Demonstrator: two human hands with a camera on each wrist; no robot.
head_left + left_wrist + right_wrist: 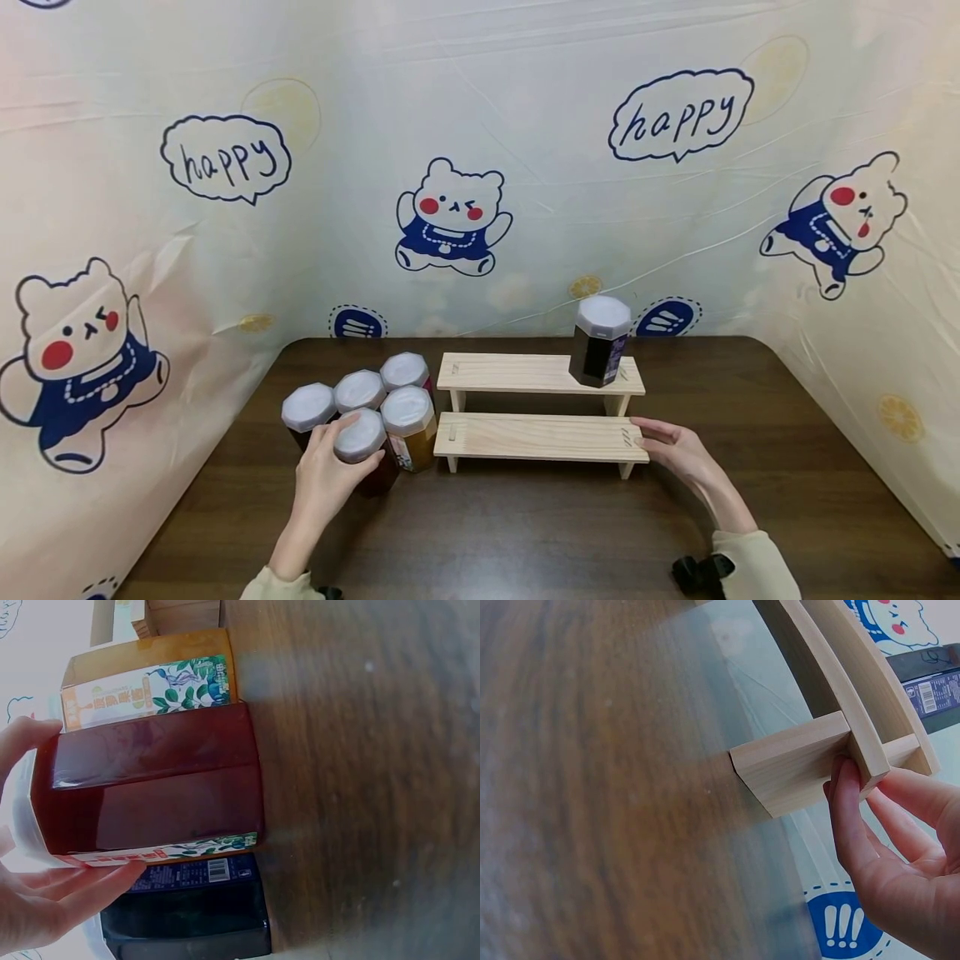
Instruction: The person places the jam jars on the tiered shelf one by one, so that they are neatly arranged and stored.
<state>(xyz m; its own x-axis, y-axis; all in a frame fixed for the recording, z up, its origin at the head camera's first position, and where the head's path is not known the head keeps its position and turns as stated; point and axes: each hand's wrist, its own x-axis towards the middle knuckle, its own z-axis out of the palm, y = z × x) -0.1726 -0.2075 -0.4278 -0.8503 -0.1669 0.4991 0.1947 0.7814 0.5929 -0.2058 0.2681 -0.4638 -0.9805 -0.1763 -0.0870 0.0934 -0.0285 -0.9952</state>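
My left hand [324, 473] grips a dark red jar [150, 787] with a white octagonal lid [360, 435], thumb on one side and fingers on the other. Beside it stand an amber jar [410, 429] with a printed label and a dark jar [187, 915] with a barcode. At the right, my right hand [684, 460] pinches the end of the front wooden shelf board [536, 437], thumb and fingers on opposite faces. A dark purple-labelled jar [598, 350] stands upright near the right end of the rear shelf board [510, 372].
Further white-lidded jars, one with its lid [360, 390] toward the middle and another lid [405, 369] behind the amber jar, crowd the left of the rack. All stand on a dark wooden table [510, 533]. A printed cloth [555, 208] hangs behind and at both sides.
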